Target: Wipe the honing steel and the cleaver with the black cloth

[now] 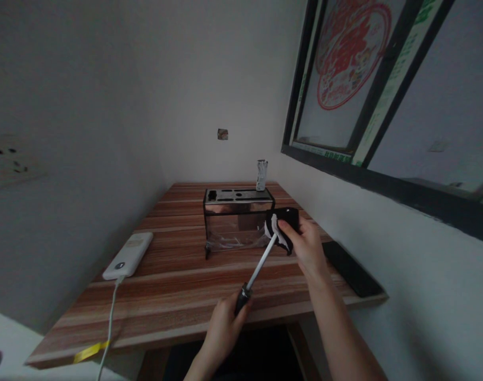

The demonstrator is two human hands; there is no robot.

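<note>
Where the two pale walls meet, a striped wooden table (178, 280) fills the corner, and a dark-framed window (384, 106) with a round red paper-cut hangs above its right side. Near the back of the table stands a black-framed rack (238, 211) with a slotted metal top and clear sides. It sits directly beyond the hands, and its right end is partly covered by them.

A dark phone (350, 267) lies flat along the right edge, and a white power bank (129, 255) lies at the left, its cable (110, 317) running off the front.

The person's right hand (307, 243) pinches a black-and-white cloth (281, 227) closed around the far end of a slim white rod (261, 267), which slants over the table's front half. The left hand (223, 328) is wrapped tight on its black handle, just off the table's edge.

The cloth hides the rod's tip, so its shape cannot be told. A small can (261, 174) behind the rack is too blurred to read.
</note>
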